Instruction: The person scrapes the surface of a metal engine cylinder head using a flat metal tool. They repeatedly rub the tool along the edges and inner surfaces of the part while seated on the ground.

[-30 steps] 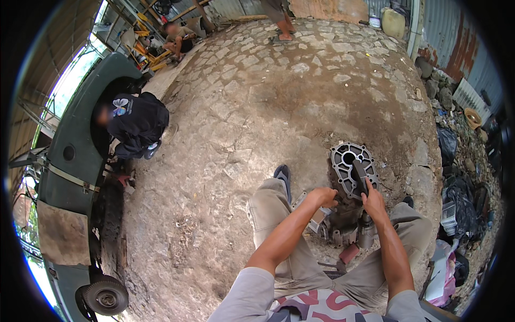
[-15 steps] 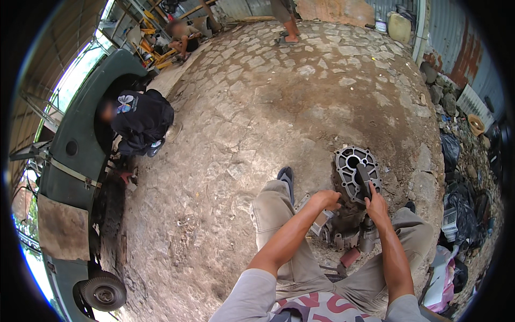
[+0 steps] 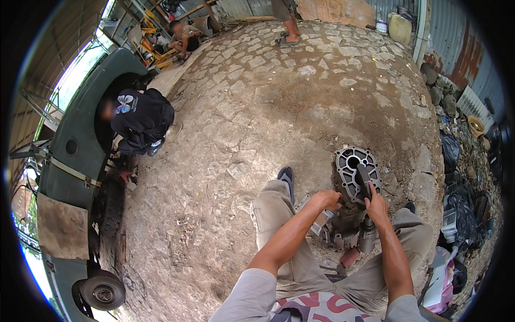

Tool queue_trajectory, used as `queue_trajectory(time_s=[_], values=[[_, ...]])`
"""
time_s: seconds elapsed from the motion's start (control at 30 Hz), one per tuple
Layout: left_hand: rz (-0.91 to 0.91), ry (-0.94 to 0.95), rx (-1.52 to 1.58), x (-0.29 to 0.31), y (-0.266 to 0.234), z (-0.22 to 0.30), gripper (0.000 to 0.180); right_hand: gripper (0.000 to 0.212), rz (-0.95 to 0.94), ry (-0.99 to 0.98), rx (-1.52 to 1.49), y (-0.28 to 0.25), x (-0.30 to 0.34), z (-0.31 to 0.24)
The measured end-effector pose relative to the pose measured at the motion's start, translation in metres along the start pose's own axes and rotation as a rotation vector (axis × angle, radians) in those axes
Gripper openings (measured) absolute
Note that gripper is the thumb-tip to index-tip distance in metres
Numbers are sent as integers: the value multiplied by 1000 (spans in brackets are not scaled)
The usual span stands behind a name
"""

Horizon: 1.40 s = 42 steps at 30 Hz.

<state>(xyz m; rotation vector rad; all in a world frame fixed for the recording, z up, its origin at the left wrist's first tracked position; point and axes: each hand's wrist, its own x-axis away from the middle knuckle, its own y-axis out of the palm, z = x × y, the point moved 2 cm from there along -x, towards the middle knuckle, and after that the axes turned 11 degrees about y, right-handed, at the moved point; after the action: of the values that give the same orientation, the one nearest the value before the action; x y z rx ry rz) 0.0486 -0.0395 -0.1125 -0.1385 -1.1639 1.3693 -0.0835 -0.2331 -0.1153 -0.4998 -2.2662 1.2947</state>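
Note:
Between my bent legs stands a metal housing, which looks like a gearbox case. Its spoked, ribbed end face with a round centre hole is turned upward. My right hand is closed round a dark, bar-shaped tool whose exact kind I cannot make out. The tool lies across the right part of the face, its far end by the hole. At the housing's near left side, my left hand has its fingers curled against the edge. Below are a grey cylindrical part and a small reddish block.
A dark green vehicle fills the left side, with a person in black crouching beside it. Another person sits at the far left, and someone stands at the back. Rubbish bags and rubble line the right edge.
My hands, the tool and the housing look almost unchanged. At the far left, the seated person's upper body has shifted slightly.

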Motion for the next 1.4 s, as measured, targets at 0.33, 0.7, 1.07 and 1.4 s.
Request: queue_trajectory(time_s=[0.33,0.7,1.07,1.4], values=[[-9,2,1,-1,0,0,64,70,-28,1,4,1,-1,1],[78,59,-58,-2,2,2,50,73,-36,17,26,5,-3,7],[17,82,1,-11,10,-19,59,72,-51,31,-18,-5,-1,-5],[-71,63,4,-16,15,-30,64,70,-93,46,39,-17,1,-6]])
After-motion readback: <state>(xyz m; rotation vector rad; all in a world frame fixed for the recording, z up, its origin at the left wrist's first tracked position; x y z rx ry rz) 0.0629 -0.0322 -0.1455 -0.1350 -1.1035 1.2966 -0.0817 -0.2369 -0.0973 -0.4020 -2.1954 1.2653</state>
